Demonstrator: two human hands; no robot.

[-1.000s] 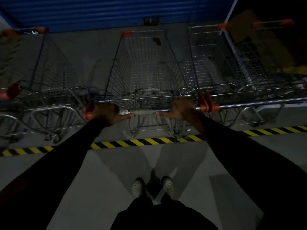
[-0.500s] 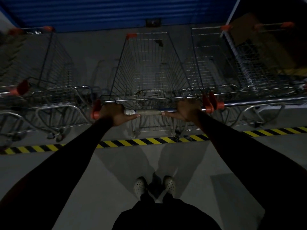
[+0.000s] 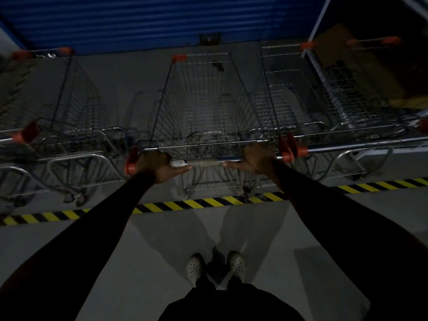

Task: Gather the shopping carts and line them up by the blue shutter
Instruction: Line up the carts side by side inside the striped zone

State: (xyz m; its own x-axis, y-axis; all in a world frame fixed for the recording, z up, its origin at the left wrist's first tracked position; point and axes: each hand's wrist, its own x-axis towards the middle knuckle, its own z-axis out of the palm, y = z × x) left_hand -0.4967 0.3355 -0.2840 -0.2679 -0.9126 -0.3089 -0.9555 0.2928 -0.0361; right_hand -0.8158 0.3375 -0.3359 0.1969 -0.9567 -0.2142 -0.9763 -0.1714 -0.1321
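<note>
While my left hand (image 3: 155, 166) and right hand (image 3: 257, 159) grip the handle (image 3: 201, 163) well apart, the cart (image 3: 203, 107) stands beyond the striped line (image 3: 185, 203), nose toward the blue shutter (image 3: 150, 19), just beside the right cart (image 3: 301, 100), with a gap to the left cart (image 3: 58, 112).

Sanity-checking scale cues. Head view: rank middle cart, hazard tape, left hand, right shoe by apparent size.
1. middle cart
2. hazard tape, long but thin
3. left hand, probably nearer the camera than the shoe, so true order unsure
4. right shoe, partly under the trouser leg
</note>
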